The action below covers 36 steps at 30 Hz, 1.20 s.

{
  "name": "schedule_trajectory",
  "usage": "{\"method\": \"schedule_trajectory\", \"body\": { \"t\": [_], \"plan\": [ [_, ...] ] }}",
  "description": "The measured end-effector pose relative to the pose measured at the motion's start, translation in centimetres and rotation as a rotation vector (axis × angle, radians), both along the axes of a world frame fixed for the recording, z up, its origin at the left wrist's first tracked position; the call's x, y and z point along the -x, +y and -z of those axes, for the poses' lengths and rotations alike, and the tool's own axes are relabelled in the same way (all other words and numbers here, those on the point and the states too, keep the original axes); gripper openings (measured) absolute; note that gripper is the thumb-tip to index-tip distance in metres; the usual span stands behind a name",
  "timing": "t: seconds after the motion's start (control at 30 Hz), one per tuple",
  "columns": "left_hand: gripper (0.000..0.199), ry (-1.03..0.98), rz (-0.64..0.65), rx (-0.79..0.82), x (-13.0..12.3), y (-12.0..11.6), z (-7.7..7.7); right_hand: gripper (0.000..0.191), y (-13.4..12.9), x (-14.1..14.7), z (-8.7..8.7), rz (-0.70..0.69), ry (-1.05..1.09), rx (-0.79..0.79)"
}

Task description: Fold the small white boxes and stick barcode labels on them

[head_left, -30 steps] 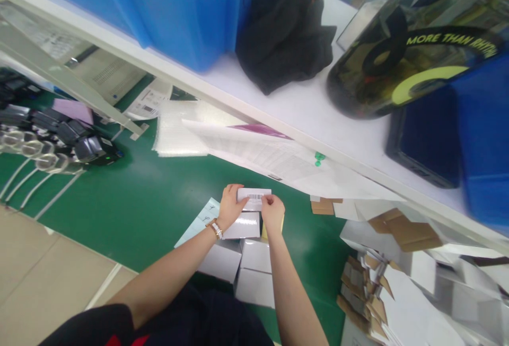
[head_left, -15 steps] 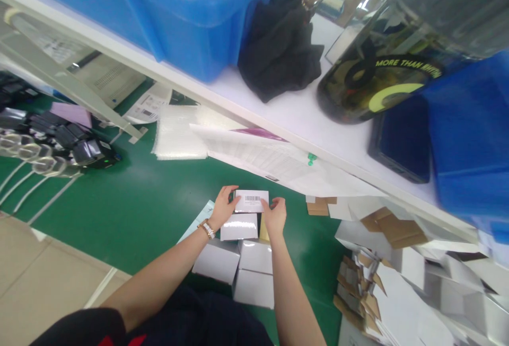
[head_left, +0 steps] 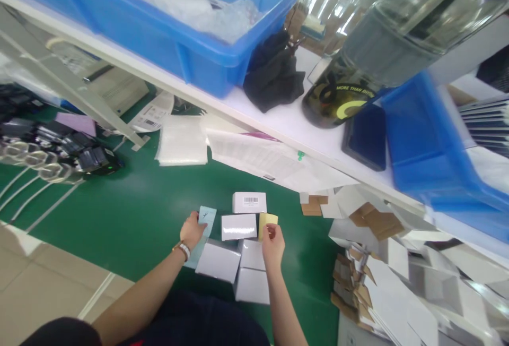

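Observation:
My left hand (head_left: 193,230) is closed on the edge of a light blue paper strip (head_left: 207,218), its thumb lying over the strip. My right hand (head_left: 273,240) pinches a yellow paper slip (head_left: 267,219) by its lower right side. Between the two hands stands a small white box with a barcode label (head_left: 249,202). A glossy white box (head_left: 238,227) sits just in front of it. Closer to my body are more white boxes, one on the left (head_left: 218,261) and others on the right (head_left: 253,285).
A white shelf (head_left: 222,106) crosses above the green table (head_left: 159,202), holding a blue bin (head_left: 175,43), a black cloth (head_left: 274,78) and a bottle (head_left: 338,91). Flattened cartons (head_left: 397,293) are stacked at right. Black devices with cables (head_left: 91,160) lie at far left.
Both hands have let go of the barcoded box, which stays behind the glossy box. My left hand moved left and down to the blue strip; my right hand moved down to the yellow slip.

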State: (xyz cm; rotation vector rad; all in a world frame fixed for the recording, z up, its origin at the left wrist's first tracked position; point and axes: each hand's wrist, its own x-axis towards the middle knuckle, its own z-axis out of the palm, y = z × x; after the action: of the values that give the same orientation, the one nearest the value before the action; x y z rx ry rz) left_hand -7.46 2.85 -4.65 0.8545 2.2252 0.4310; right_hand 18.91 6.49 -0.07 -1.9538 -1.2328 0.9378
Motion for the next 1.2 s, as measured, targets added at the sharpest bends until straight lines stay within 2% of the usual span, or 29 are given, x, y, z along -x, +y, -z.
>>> {"method": "schedule_trajectory", "body": {
  "t": [0.03, 0.07, 0.13, 0.2, 0.27, 0.37, 0.47, 0.53, 0.63, 0.73, 0.8, 0.87, 0.93, 1.0, 1.07, 1.2],
  "plan": [
    [0.011, -0.033, -0.003, -0.021, 0.5, 0.2, -0.3, 0.034, -0.6, 0.2, -0.3, -0.004, 0.016, -0.005],
    [0.010, -0.065, -0.009, -0.052, 1.0, 0.4, -0.9, 0.034, -1.0, 0.3, -0.6, -0.010, 0.033, -0.011],
    [0.023, -0.121, -0.018, -0.139, 1.9, 0.6, -2.5, 0.034, -1.8, 0.8, -1.6, -0.023, 0.071, -0.021],
    [0.030, -0.182, -0.007, -0.232, 2.4, 0.7, -4.7, 0.034, -2.2, 1.5, -3.0, -0.065, 0.109, -0.052],
    [0.037, -0.249, 0.026, -0.302, 2.2, 0.6, -7.2, 0.032, -2.4, 2.6, -4.9, -0.170, 0.149, -0.131],
    [0.042, -0.414, 0.067, -0.368, 1.2, 0.2, -11.1, 0.034, -2.4, 4.6, -8.2, -0.349, 0.162, -0.321],
    [0.039, -0.589, 0.081, -0.410, -0.3, -0.6, -14.6, 0.042, -2.6, 6.1, -11.1, -0.424, 0.209, -0.414],
    [0.035, -0.576, 0.105, -0.461, -1.2, -1.3, -16.3, 0.046, -2.9, 6.5, -12.5, -0.383, 0.240, -0.410],
    [0.029, -0.321, 0.184, -0.630, -2.6, -2.4, -18.2, 0.040, -3.8, 6.6, -13.8, -0.255, 0.218, -0.352],
    [0.018, -0.143, 0.337, -0.773, -4.2, -3.5, -19.3, 0.040, -5.0, 7.0, -14.3, -0.255, 0.489, -0.162],
    [0.015, -0.183, 0.438, -0.785, -5.2, -4.2, -19.7, 0.045, -5.6, 7.3, -14.2, -0.246, 0.698, -0.030],
    [0.013, -0.264, 0.496, -0.757, -5.8, -4.6, -20.0, 0.042, -6.0, 7.2, -14.0, -0.180, 0.774, 0.039],
    [0.010, -0.288, 0.463, -0.751, -5.6, -4.5, -20.2, 0.038, -6.2, 6.8, -13.6, -0.116, 0.810, 0.081],
    [0.011, -0.239, 0.345, -0.768, -5.0, -4.1, -20.0, 0.037, -6.3, 6.1, -13.2, -0.104, 0.875, 0.118],
    [0.020, -0.264, 0.240, -0.729, -4.3, -3.3, -19.7, 0.036, -6.3, 5.4, -12.6, -0.137, 0.916, 0.174],
    [0.029, -0.757, 0.189, -0.354, -4.3, -2.0, -18.4, 0.033, -5.9, 4.6, -11.6, -0.238, 0.809, 0.264]
  ]
}}
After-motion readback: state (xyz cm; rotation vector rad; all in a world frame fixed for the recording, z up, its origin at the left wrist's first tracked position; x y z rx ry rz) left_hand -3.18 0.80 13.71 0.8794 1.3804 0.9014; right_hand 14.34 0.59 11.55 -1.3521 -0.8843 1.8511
